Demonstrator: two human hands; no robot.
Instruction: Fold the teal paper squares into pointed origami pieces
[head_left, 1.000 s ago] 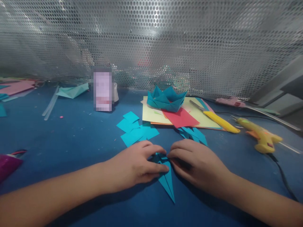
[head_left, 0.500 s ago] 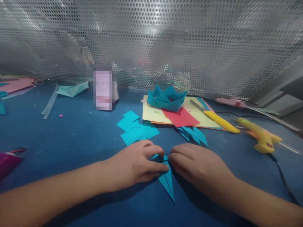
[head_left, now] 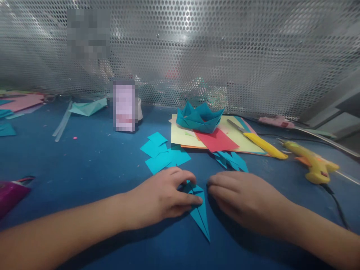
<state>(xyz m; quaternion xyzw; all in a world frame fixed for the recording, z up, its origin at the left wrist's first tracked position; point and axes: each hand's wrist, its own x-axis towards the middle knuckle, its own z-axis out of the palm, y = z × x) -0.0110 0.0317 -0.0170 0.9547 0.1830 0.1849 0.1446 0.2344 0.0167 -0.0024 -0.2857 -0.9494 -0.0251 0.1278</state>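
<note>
A folded blue paper piece (head_left: 200, 217), kite-shaped with a long point toward me, lies on the blue table. My left hand (head_left: 171, 195) holds its upper part, thumb on top of the paper and index finger bent over the far corner. My right hand (head_left: 239, 197) rests just to the right, a small gap from the paper, its fingers curled together and no object showing in them. Beyond the left hand lie several blue paper squares (head_left: 157, 152). Past the right hand is a cluster of folded blue pieces (head_left: 232, 161).
A blue paper crown shape (head_left: 199, 118) and red paper (head_left: 218, 139) sit on stacked sheets (head_left: 182, 139), with a yellow knife (head_left: 264, 145) across them. At right lies a yellow glue gun (head_left: 315, 163) with its cord. A perforated metal panel (head_left: 180, 56) stands behind.
My right hand has drawn slightly right, away from the blue paper's edge. The left hand keeps its hold. The whole view has shifted a little.
</note>
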